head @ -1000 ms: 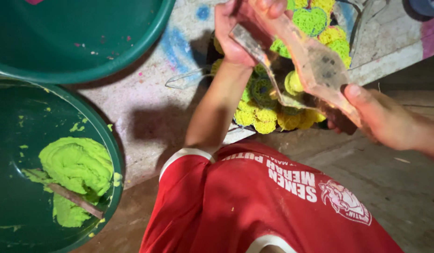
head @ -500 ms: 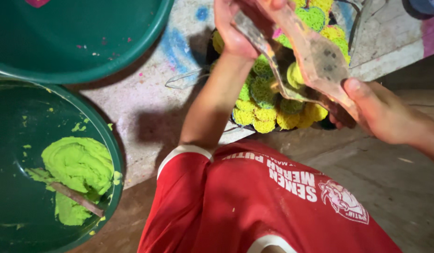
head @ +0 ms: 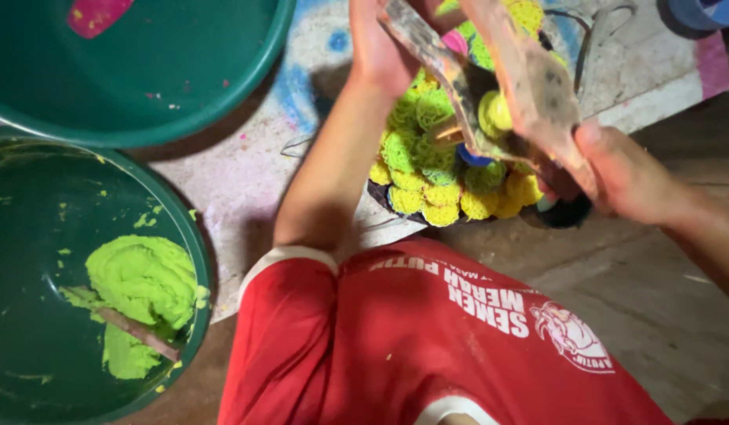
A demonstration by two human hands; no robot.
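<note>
Scanning left to right, we note:
Basin: holds green dough, stick laid in it.
Left hand: fingers clamped on wooden press, steadying its top.
Lacy cakes: heaped directly under the press.
Right hand: fingers closed around the press's lower end.

Lime-green dough sat in a dark green basin; lacy yellow and green cakes glowed; the shirt was red.

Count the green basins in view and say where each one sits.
2. One green basin at lower left holds lime-green dough; the other basin sits at upper left, cut by the frame. More may lie outside the view.
</note>
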